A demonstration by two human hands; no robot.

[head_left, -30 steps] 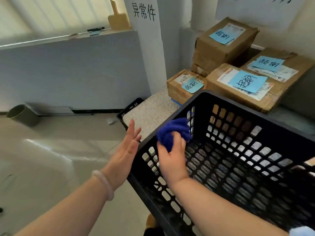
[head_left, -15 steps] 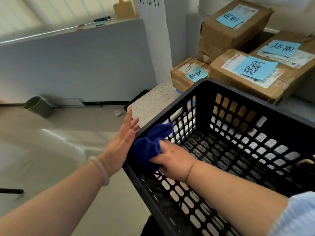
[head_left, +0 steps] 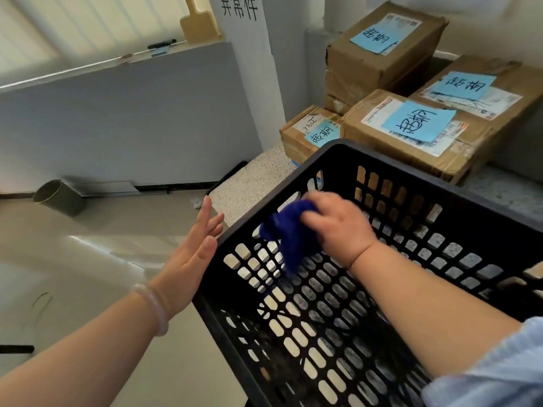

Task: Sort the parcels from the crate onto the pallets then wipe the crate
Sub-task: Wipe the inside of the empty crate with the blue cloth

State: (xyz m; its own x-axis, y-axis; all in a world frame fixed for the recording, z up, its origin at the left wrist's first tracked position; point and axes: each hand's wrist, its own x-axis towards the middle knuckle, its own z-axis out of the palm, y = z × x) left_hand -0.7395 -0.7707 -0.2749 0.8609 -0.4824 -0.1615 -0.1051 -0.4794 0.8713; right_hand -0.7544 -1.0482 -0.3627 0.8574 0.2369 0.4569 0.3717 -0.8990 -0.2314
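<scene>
A low speckled platform (head_left: 249, 183) stands on the glossy beige floor (head_left: 102, 230), in the corner by the wall. Cardboard boxes sit on it, each with a blue note on top. A small box (head_left: 293, 142) is at the near left, and a large box (head_left: 367, 136) touches its right side. A third box (head_left: 499, 69) lies just behind the large one. Further back, a top box (head_left: 379, 54) is stacked on a lower box (head_left: 335, 102). On the floor, a grey tube (head_left: 58, 198) lies on its side by the wall, and a white scrap (head_left: 196, 202) lies near the platform.

Pale, perhaps jade bangle (head_left: 154, 308) on left wrist; light blue sleeve (head_left: 496, 374) on right.
</scene>
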